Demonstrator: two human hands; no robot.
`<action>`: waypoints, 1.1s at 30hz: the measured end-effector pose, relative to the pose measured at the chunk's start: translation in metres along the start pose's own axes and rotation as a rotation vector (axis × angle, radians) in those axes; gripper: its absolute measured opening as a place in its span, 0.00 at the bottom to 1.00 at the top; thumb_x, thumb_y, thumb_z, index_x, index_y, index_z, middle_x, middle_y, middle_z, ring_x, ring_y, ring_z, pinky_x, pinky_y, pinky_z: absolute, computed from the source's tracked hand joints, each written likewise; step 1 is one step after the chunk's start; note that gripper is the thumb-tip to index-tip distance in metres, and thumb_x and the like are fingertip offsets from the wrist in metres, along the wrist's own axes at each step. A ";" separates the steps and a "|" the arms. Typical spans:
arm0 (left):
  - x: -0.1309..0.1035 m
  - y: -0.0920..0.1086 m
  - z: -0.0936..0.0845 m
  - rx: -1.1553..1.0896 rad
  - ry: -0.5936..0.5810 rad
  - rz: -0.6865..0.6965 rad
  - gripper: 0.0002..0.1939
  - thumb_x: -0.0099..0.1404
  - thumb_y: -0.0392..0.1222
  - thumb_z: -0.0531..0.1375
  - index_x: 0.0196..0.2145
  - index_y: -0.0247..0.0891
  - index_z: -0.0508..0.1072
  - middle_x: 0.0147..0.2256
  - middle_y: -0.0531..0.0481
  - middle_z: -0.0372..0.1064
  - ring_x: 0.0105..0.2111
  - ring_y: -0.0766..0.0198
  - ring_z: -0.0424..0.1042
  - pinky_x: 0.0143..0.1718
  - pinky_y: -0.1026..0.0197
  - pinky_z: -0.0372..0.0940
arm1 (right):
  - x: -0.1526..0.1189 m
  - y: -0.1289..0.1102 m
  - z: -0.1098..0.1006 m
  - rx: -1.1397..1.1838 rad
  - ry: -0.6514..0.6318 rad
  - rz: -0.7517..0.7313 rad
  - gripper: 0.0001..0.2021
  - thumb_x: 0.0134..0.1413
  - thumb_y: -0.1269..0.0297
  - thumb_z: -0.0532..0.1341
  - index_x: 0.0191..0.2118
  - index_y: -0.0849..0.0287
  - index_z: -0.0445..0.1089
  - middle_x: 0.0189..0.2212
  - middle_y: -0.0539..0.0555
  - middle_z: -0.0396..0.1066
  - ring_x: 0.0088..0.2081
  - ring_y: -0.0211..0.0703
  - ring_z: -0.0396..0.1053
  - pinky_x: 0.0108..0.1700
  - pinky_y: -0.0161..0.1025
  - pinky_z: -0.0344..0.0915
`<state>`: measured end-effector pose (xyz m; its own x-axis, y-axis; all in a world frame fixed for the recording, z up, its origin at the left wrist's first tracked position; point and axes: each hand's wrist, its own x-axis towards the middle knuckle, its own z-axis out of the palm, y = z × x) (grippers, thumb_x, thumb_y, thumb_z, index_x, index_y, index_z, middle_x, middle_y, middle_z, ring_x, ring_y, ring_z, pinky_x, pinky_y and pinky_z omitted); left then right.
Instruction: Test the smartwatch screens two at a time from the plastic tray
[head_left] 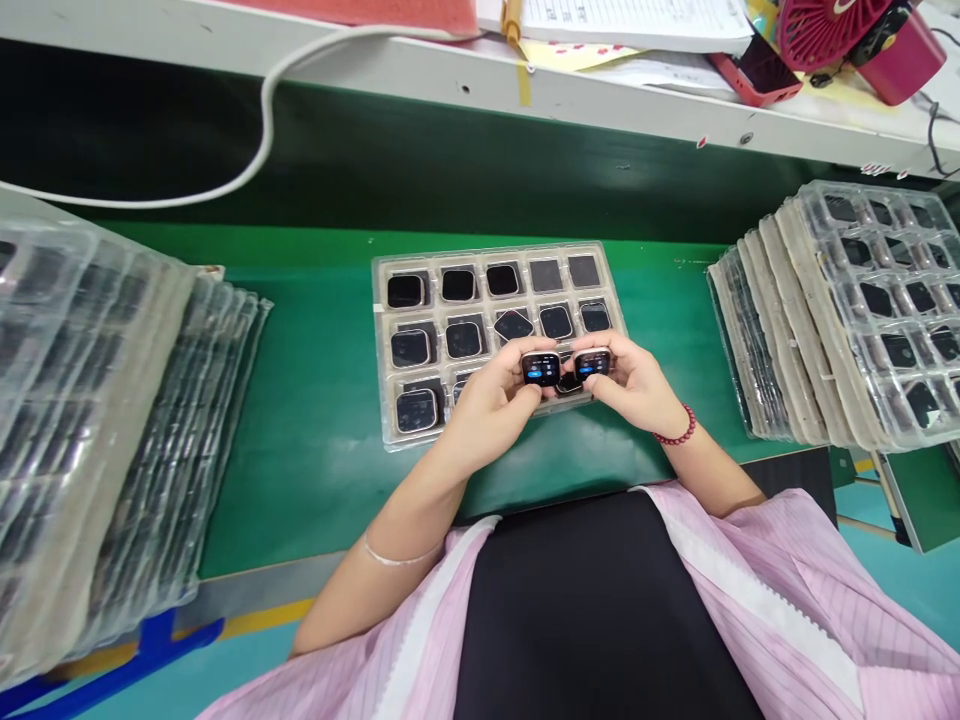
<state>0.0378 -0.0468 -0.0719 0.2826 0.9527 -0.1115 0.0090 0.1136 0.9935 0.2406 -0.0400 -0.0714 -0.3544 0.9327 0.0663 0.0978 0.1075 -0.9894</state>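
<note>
two hands (495,400) (634,388) close together

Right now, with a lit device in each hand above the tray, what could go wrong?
1. The left hand and right hand hold the left device and right device close together, so the two might knock.
2. Both are held over the tray; if either slipped, it could strike devices lying there.
3. The askew device in the middle row's centre pocket sits near the left hand and might get nudged.
</note>
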 end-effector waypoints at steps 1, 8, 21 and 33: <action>0.000 0.001 0.000 -0.014 0.012 0.003 0.20 0.59 0.35 0.61 0.51 0.38 0.70 0.41 0.48 0.75 0.37 0.61 0.74 0.36 0.62 0.68 | 0.000 0.000 -0.001 0.016 -0.032 0.006 0.16 0.59 0.65 0.60 0.52 0.58 0.66 0.44 0.56 0.74 0.39 0.41 0.74 0.37 0.36 0.72; 0.000 0.004 0.001 -0.062 0.030 0.019 0.24 0.57 0.39 0.68 0.51 0.39 0.71 0.38 0.48 0.75 0.37 0.60 0.75 0.35 0.62 0.70 | 0.000 -0.001 -0.002 0.081 -0.102 -0.003 0.22 0.59 0.66 0.60 0.58 0.59 0.63 0.49 0.58 0.74 0.40 0.41 0.75 0.40 0.37 0.75; 0.000 0.001 -0.007 -0.070 -0.045 0.021 0.27 0.61 0.47 0.68 0.56 0.39 0.70 0.41 0.45 0.77 0.32 0.61 0.77 0.31 0.63 0.69 | 0.001 0.000 -0.002 0.107 -0.024 0.032 0.22 0.58 0.55 0.65 0.55 0.59 0.66 0.42 0.56 0.76 0.31 0.36 0.73 0.30 0.32 0.71; -0.001 0.004 -0.005 -0.034 -0.048 0.022 0.19 0.62 0.41 0.65 0.51 0.37 0.73 0.47 0.43 0.76 0.35 0.60 0.78 0.39 0.59 0.73 | 0.000 0.001 0.001 0.096 -0.013 -0.036 0.19 0.60 0.61 0.62 0.55 0.59 0.65 0.44 0.57 0.76 0.40 0.41 0.76 0.43 0.39 0.75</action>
<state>0.0328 -0.0457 -0.0676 0.3277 0.9407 -0.0876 -0.0303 0.1032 0.9942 0.2400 -0.0396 -0.0721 -0.3685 0.9242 0.1006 -0.0040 0.1066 -0.9943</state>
